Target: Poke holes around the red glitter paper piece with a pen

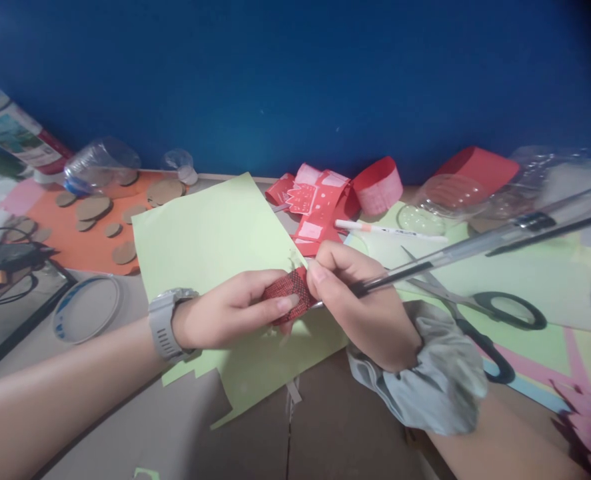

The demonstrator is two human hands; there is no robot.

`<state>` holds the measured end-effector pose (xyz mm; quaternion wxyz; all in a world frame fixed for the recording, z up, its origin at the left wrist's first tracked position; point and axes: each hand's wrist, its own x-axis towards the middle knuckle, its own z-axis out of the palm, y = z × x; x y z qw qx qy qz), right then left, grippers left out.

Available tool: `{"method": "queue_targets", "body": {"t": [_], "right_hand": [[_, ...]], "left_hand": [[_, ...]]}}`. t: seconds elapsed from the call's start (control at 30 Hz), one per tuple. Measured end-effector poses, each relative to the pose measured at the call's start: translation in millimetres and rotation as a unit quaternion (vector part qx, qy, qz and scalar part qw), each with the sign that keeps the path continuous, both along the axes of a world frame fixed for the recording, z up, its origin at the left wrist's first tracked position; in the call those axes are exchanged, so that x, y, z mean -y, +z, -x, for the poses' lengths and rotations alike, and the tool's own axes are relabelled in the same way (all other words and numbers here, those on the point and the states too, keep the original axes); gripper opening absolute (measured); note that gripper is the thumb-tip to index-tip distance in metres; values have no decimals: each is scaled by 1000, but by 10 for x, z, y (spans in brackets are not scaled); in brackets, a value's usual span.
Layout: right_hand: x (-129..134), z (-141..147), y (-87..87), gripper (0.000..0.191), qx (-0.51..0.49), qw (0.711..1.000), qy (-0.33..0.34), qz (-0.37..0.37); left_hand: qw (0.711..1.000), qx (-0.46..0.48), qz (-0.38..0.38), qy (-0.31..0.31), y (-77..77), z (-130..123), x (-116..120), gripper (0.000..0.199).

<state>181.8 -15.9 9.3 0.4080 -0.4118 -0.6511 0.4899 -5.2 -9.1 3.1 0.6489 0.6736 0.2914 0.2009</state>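
My left hand (235, 310), with a grey watch (168, 327) at its wrist, is closed around a small red piece with a dark checked pattern (288, 297). My right hand (360, 300) is closed beside it, thumb and finger pinched at the piece's right edge. A clear-barrelled pen (440, 257) is tucked in the right hand and juts out to the right. What the pinching fingertips grip is too small to make out. Under both hands lies a pale green sheet (200, 233) with a cut lower edge.
Scissors (468, 303) lie right on coloured sheets. Behind are red paper strips (320, 200), a white marker (390, 231) and clear plastic pieces (440, 200). At left, cardboard discs (92, 208) rest on orange paper (65, 250), near a tape roll (86, 310). A blue wall (295, 80) stands behind.
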Motion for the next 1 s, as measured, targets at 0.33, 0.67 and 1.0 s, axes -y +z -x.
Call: {"method": "queue_targets", "body": {"t": [0.33, 0.67, 1.0], "right_hand": [[-1, 11, -5, 28, -16, 1000, 6, -4], [-3, 13, -3, 29, -6, 1000, 6, -5], [4, 7, -1, 28, -5, 1000, 10, -4]], "left_hand": [[1000, -5, -5, 2, -1, -1, 7, 23], [1000, -1, -1, 0, 3, -4, 2, 23], [1000, -2, 1, 1, 5, -7, 12, 22]]}}
